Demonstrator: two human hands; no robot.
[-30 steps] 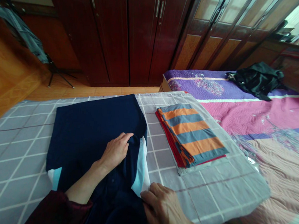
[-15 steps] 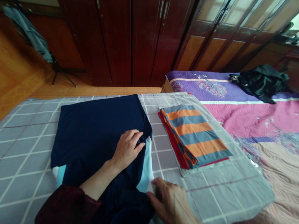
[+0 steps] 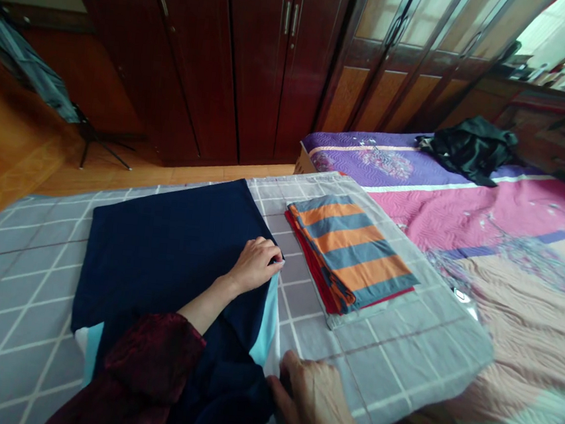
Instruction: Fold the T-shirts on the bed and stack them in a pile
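A navy shirt (image 3: 169,248) with light blue and white side panels lies spread over a grey checked cloth, its collar end toward me. My left hand (image 3: 256,263) reaches across it and pinches the right edge, where the navy meets the light blue panel. Nearer to me, my right hand (image 3: 308,391) has its thumb and curled fingers on the white edge of the same shirt. The right fingertips are partly hidden. My left sleeve covers part of the shirt's lower left.
Folded orange and grey striped clothing (image 3: 359,246) lies on red fabric, right of the shirt. The grey checked cloth (image 3: 414,345) covers the work surface. Beyond it are a bed (image 3: 461,222) with a dark garment (image 3: 473,147), wooden wardrobes (image 3: 256,69) and a tripod stand (image 3: 90,137).
My left hand has moved right onto the shirt's edge and closed on it. My right hand stays by the white edge. The view has shifted slightly to the right.
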